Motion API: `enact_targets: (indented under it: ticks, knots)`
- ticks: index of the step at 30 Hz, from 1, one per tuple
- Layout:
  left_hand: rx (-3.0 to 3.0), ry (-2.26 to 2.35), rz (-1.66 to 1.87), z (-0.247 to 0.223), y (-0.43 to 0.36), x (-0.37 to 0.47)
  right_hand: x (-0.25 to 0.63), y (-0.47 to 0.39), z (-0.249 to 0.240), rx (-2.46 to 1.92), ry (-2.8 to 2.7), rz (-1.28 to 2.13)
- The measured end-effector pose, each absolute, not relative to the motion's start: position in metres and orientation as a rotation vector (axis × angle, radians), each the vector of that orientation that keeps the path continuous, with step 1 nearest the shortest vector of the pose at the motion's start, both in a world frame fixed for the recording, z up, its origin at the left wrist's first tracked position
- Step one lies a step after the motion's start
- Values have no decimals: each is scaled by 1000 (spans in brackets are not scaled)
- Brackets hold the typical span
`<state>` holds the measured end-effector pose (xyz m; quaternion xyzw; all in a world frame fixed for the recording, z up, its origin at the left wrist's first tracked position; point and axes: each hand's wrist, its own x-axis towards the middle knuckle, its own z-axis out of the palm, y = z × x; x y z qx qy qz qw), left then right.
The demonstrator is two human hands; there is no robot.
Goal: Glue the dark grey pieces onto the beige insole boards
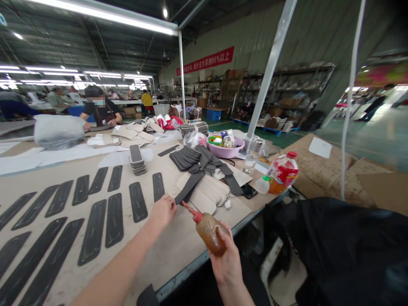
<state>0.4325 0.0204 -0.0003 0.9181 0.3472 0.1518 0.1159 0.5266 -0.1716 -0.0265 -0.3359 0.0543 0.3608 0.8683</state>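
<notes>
Looking across the table from the left, we see flat dark pieces laid out in rows, whitish streaks on their faces. Beyond them sits a cloudy plastic bag, its contents unclear to us, and a masked person works at the far side. A small stack stands right of the rows. Our left hand pinches the near end of a dark strip, fingertips pressed together. That strip and other loose ones lie over a fanned beige stack, partly covering it. Just right of the left hand, our right hand wraps around a brownish squeeze bottle, red nozzle pointing far-left; we cannot tell how full it is. Farther back, a purple basin holds packets and a green-rimmed container. Near it, right of the stack, are a clear jar, a black phone, a small green-capped bottle and a large red-capped bottle with amber liquid inside.
</notes>
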Motion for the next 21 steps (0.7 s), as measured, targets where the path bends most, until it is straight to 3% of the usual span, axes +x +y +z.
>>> enact_targets:
  ticks: [4, 9, 14, 21]
  knots:
    - [2876, 930, 518, 1, -18, 337, 523, -172, -24, -742, 36, 775]
    - [3008, 971, 585, -32, -60, 248, 499, -172, -29, -874, -188, 870]
    - [3054, 933, 790, -55, -73, 227, 462, -167, -42, -1087, -590, 882]
    - [2952, 969, 944, -57, -79, 229, 436, -157, -44, -1266, -1059, 625]
